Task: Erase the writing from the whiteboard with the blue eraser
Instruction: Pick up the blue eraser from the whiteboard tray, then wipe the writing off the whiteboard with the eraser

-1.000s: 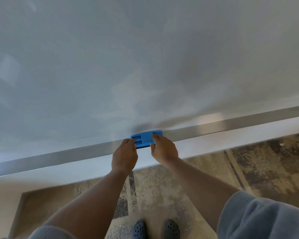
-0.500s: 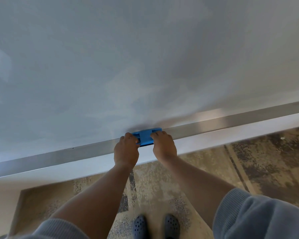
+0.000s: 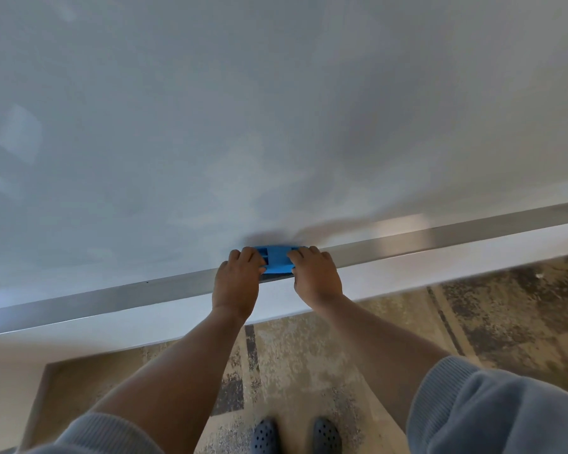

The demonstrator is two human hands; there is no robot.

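The blue eraser rests at the bottom edge of the whiteboard, on the silver ledge. My left hand grips its left end and my right hand grips its right end; only the middle of the eraser shows between my fingers. The board's surface looks blank and grey-white, with faint smears and no writing that I can make out.
Below the ledge runs a white wall strip. Patterned brown and grey carpet covers the floor. My two dark perforated shoes stand at the bottom centre, and grey sleeves sit at both lower corners.
Both hands have closed further in over the eraser's ends and pressed it down onto the ledge, so less of the blue shows.
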